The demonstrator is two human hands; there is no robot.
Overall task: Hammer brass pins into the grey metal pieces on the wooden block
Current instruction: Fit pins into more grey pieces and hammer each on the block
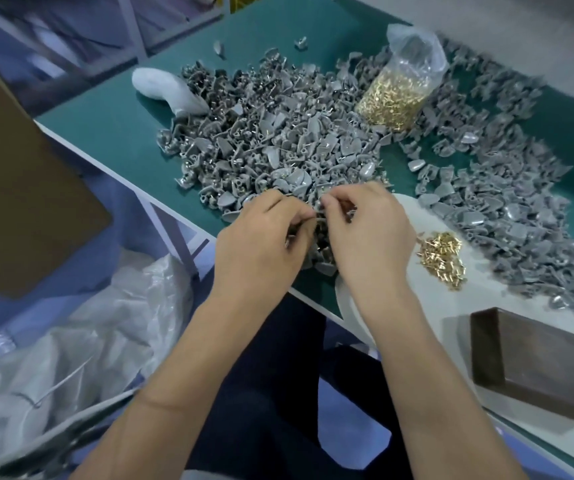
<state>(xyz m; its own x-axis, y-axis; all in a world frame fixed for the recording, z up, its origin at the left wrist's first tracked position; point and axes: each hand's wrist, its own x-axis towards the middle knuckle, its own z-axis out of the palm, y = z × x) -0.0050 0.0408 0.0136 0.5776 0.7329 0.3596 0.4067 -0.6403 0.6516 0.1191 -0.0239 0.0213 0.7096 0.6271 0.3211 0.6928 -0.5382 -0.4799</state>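
Observation:
A big heap of grey metal pieces [271, 133] covers the green table [112, 116]. My left hand [261, 240] and my right hand [365, 230] meet at the heap's near edge, fingers curled, and pinch small grey pieces between them; what exactly each holds is partly hidden. Loose brass pins [443, 254] lie in a small pile on a white sheet [486, 306] to the right of my right hand. A clear bag of brass pins [396, 88] stands at the back. The dark wooden block [535, 365] sits at the near right, with nothing on top.
More grey pieces [521, 202] spread along the right side of the table. A white cloth bundle [164, 88] lies at the back left. Below the table's left edge are crumpled plastic bags [70, 341] and a brown cardboard box [18, 188].

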